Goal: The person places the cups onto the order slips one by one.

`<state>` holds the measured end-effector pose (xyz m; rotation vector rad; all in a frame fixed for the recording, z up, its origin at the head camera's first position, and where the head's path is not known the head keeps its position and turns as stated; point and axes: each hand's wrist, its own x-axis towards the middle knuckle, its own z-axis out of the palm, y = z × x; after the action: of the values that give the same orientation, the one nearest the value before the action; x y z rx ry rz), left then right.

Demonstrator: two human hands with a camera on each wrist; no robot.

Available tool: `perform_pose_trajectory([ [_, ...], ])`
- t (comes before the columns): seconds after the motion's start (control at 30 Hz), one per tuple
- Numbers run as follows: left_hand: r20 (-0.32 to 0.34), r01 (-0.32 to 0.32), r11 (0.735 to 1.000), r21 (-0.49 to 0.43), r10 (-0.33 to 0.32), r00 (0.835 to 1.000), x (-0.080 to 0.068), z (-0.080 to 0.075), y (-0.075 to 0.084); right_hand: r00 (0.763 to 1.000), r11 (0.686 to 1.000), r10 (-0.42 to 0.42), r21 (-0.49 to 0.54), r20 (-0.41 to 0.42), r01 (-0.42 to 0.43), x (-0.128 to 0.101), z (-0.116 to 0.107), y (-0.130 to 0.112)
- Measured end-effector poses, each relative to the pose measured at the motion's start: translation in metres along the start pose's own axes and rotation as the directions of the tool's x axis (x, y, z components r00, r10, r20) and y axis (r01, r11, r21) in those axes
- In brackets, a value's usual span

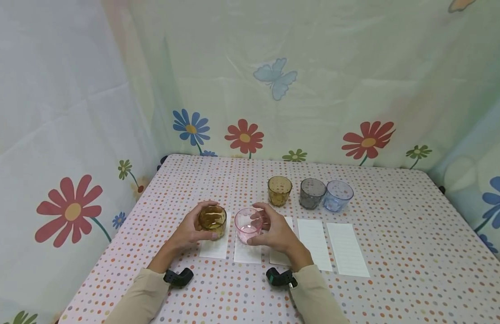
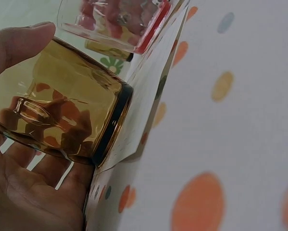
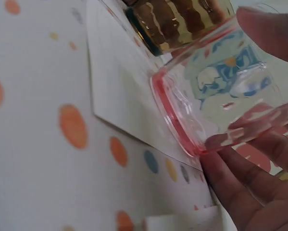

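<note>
Over dotted cloth (image 1: 399,216), left grip (image 1: 189,230) curls round amber glass (image 1: 213,219), right grip (image 1: 278,233) round pink glass (image 1: 247,228), partly hiding papers (image 1: 247,255).

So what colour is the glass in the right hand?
The glass is see-through pink; it shows best in the head view.

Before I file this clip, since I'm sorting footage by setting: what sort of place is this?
Possibly a staged filming booth: pale, flower-printed sheets hang on three sides of a white, polka-dotted tabletop, and black strapped devices sit at both the person's wrists.
</note>
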<state>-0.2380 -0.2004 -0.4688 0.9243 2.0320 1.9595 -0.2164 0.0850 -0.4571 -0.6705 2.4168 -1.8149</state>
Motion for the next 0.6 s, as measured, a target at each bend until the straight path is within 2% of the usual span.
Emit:
perform_pose_trajectory([
  [0.1, 0.006, 0.003, 1.0, -0.002, -0.003, 1.0, 0.0, -0.001, 0.0, 0.999, 0.999, -0.012, 0.033, 0.035, 0.011, 0.001, -0.005, -0.001],
  [0.2, 0.002, 0.002, 1.0, -0.001, -0.002, 1.0, -0.001, -0.001, 0.0, 0.999, 1.0, -0.027, 0.013, 0.018, 0.027, 0.001, -0.007, -0.002],
  [0.3, -0.004, 0.004, 1.0, -0.003, -0.004, 1.0, 0.0, -0.001, 0.0, 0.996, 0.997, -0.071, -0.038, -0.056, 0.068, 0.001, -0.008, -0.006],
  [0.4, -0.003, 0.001, 1.0, 0.001, -0.001, 1.0, 0.001, -0.001, -0.001, 0.975, 0.985, -0.162, -0.089, -0.152, 0.149, -0.001, -0.009, -0.018],
  [0.5, 0.0, 0.0, 1.0, -0.002, 0.0, 1.0, 0.001, 0.0, 0.0, 0.922, 0.961, -0.268, -0.147, -0.279, 0.235, -0.005, -0.009, -0.031],
  [0.57, 0.005, -0.003, 1.0, -0.002, 0.003, 1.0, 0.001, 0.0, 0.0, 0.861, 0.941, -0.328, -0.212, -0.39, 0.263, -0.006, -0.008, -0.034],
  [0.6, 0.006, -0.003, 1.0, -0.002, 0.003, 1.0, 0.001, 0.0, 0.001, 0.82, 0.931, -0.357, -0.245, -0.446, 0.272, -0.005, -0.008, -0.033],
])
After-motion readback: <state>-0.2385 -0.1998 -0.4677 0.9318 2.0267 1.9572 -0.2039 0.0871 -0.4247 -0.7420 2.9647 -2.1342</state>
